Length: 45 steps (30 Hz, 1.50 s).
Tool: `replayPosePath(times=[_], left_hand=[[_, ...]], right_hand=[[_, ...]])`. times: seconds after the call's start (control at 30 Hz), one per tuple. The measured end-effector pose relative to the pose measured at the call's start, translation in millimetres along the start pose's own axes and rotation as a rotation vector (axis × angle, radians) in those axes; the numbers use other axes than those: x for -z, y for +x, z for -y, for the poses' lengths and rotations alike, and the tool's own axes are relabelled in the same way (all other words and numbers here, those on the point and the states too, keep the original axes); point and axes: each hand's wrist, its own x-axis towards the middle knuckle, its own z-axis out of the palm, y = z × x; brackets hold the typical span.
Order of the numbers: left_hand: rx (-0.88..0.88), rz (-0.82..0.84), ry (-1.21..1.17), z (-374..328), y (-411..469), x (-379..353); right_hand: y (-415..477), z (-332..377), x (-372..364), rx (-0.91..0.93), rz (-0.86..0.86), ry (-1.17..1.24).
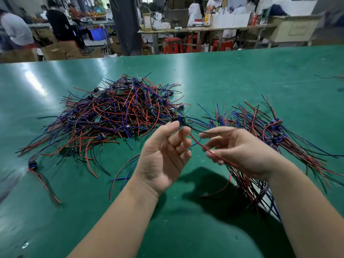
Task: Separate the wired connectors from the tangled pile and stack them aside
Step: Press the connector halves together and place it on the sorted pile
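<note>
Pinching a small dark connector (179,120) between thumb and fingertips, the left grip (163,155) holds it above the green surface (204,75), between the tangled pile (115,112) on the left and the sorted stack (270,131) on the right. A red wire (197,142) runs from the connector down across the right grip (240,149), whose fingers are loosely extended; whether they actually nip the wire I cannot tell.

The step in hand looks like drawing this piece's leads clear before laying it aside. To do it well, I judge the left pinch belongs on the connector body, not the leads, while the right fingers run along the wire toward its free end, straightening it and shedding any snagged neighbour. A steady pull away from the pile is safer than a jerk, which could drag more strands along. The piece should then go down with its connector beside the others in the stack, leads lying the same way.
</note>
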Motion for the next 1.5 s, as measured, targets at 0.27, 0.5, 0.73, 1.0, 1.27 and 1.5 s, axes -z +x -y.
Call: replayPosePath(times=[0.27,0.5,0.73,1.0,1.27,1.5], left_hand=[[0.015,-0.001,-0.001,15.6,0.3,-2.8],[-0.063,0.113,0.274,30.3,-1.9,-7.5],[0.009,0.213,0.367,15.9,-1.5,-4.3],[-0.019,-0.068,0.654,26.2,3.7,0.3],[0.063,-0.13,0.578,31.3,8.2,1.3],[0.328,0.173,0.854,13.6,0.1,8.1]], right_hand=[[2.2,-3.8,-27.7,0.337,0.063,0.234],[3.7,-0.1,-29.6,0.223,-0.109,0.581],[-3.5,11.1,-10.4,0.184,-0.047,0.74],[0.7,3.5,-8.7,0.062,-0.179,-0.083],[2.8,-2.3,-13.4,0.021,-0.161,-0.09],[4.6,3.6,4.0,-0.015,-0.398,0.216]])
